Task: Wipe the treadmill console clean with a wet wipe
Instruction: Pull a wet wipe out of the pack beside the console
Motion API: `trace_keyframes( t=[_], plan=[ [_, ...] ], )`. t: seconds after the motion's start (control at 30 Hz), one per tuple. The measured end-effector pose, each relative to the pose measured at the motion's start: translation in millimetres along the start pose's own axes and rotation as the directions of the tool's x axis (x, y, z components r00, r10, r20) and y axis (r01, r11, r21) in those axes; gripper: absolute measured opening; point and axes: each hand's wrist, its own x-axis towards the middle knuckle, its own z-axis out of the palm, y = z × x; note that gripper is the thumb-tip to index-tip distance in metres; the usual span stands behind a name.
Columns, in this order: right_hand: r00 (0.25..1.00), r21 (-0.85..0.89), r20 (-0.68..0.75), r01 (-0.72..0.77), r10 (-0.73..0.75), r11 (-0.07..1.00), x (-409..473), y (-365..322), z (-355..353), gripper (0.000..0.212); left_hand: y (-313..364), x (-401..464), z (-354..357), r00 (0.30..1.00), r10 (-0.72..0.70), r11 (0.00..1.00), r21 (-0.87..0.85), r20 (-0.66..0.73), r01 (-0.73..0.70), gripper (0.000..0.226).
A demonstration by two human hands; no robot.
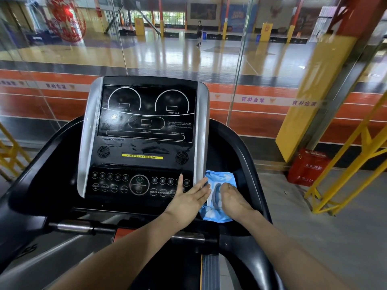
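With the left hand (189, 198) flat and open steadying the blue wipe pack (217, 196) in the tray right of the console (144, 130), the right hand (231, 196), fingers curled on the pack's top, should pinch one wipe and pull slowly.

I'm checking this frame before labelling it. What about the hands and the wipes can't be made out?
Head view only:
- Right hand: its fingers curl down onto the wipe pack, hiding its opening and whether a wipe is pinched.
- Left hand: covers the pack's left edge and some console buttons.
- Pack print: too blurred to read.
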Motion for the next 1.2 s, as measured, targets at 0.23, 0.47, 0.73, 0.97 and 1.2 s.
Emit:
trace_keyframes(
  t=[0.23, 0.47, 0.73, 0.97, 1.2],
  plan=[
    [0.996, 0.019, -0.078, 0.037, -0.036, 0.999, -1.0, 9.0, 1.8, 0.012, 0.1, 0.2, 3.8, 1.0, -0.013, 1.0, 0.004, -0.001, 0.013, 0.086],
    [0.987, 0.141, -0.161, 0.016, 0.007, 0.99, 1.0, 8.1, 7.4, 0.012, 1.2, -1.5, -3.5, 1.0, -0.004, 1.0, -0.022, 0.012, 0.005, 0.083],
    [0.98, 0.424, -0.094, -0.122, 0.178, 0.897, -9.4, 4.8, -15.2, 0.019, 0.5, -2.9, -10.0, 1.0, 0.009, 1.0, -0.019, 0.023, -0.009, 0.084],
    [0.969, 0.631, -0.201, 0.019, 0.14, 0.776, -26.5, 5.9, -57.3, 0.023, 0.7, -2.9, -7.3, 1.0, 0.004, 1.0, -0.001, 0.026, -0.004, 0.086],
    [0.948, 0.788, -0.227, 0.044, 0.223, 0.614, -38.9, 10.3, -69.7, 0.016, 1.1, -2.8, -5.7, 1.0, 0.013, 0.999, 0.041, 0.009, -0.013, 0.083]
  ],
)
